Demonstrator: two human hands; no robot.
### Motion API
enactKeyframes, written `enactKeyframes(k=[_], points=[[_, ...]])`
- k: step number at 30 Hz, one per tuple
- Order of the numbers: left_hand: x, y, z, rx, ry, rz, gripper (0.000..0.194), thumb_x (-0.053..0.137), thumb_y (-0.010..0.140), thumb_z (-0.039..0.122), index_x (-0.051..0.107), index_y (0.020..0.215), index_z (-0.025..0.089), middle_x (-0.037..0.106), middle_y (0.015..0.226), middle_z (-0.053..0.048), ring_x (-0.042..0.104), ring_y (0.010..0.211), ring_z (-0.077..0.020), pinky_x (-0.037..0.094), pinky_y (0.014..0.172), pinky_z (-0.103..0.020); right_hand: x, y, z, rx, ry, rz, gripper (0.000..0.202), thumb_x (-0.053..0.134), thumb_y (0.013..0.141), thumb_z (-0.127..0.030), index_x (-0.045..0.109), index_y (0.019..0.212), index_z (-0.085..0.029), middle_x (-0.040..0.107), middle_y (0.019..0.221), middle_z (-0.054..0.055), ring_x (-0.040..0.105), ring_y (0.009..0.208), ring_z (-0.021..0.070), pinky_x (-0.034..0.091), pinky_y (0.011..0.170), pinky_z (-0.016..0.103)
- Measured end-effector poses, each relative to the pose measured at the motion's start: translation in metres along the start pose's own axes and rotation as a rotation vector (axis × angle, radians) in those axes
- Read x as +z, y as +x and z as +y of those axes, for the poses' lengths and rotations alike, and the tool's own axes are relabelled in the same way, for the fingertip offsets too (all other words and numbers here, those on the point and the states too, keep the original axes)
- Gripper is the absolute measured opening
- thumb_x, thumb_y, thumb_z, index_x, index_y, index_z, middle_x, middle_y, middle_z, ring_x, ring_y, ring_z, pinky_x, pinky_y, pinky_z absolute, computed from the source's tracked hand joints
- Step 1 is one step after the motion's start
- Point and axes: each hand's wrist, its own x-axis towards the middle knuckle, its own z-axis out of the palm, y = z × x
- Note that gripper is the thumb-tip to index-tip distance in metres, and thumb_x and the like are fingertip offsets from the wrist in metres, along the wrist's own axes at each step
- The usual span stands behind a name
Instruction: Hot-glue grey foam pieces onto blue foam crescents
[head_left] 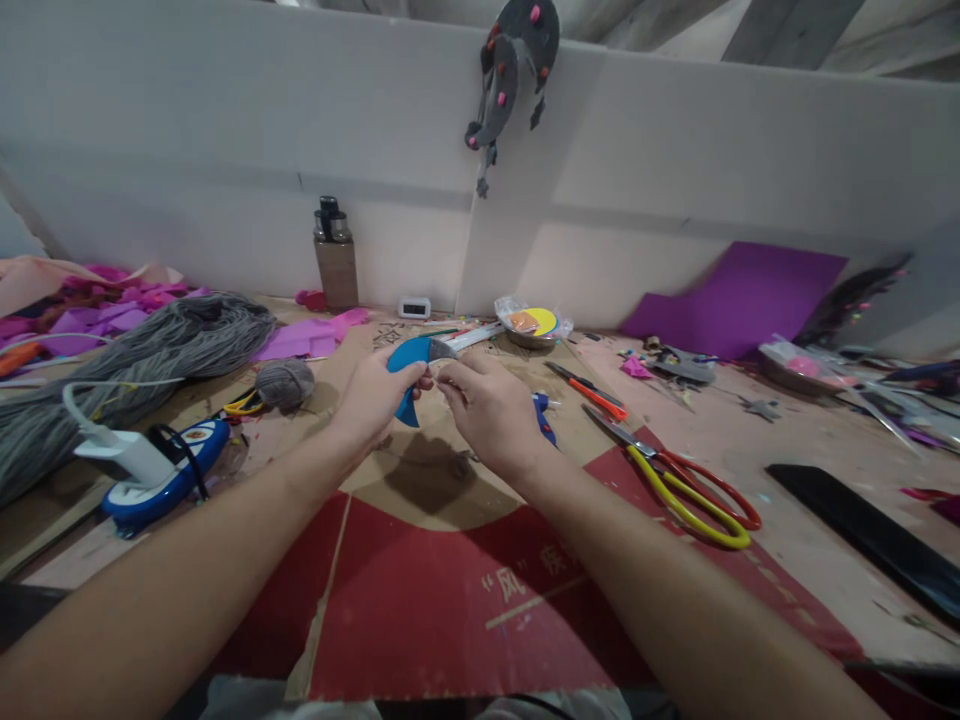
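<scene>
My left hand (pixel 380 392) is closed on a blue crescent-shaped piece (pixel 409 355), thumb pressed on its face. The crescent's upper right tip is covered in grey, apparently wound yarn. Close beside that tip, my right hand (pixel 487 400) pinches what looks like a thin strand of grey yarn; the fingers partly hide it. Both hands are raised above a cardboard sheet (pixel 420 600) with a red printed part. Some loose grey yarn (pixel 459 463) lies on the cardboard beneath them.
Large scissors (pixel 675 485) and smaller orange-handled ones (pixel 592 390) lie at right, near a black flat object (pixel 862 530). Left are a grey yarn ball (pixel 283 382), a yarn skein (pixel 180 360) and a blue power strip (pixel 169 490). A white wall (pixel 225 150) stands behind.
</scene>
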Motion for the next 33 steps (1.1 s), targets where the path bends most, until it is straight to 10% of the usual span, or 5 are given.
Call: enactKeyframes(k=[33], points=[[0.008,-0.012,0.005,-0.097,0.053,-0.23,0.011,0.068,0.064,0.023,0.065,0.073,0.017,0.064,0.064,-0.004,0.054,0.054,-0.0116,0.039,0.049,-0.022,-0.018,0.01,0.011,-0.041,-0.168,0.094,0.024,0.045,0.096,-0.029,0.063,0.083,-0.019,0.065,0.088,0.007,0.054,0.083,0.0184,0.033,0.064,0.03]])
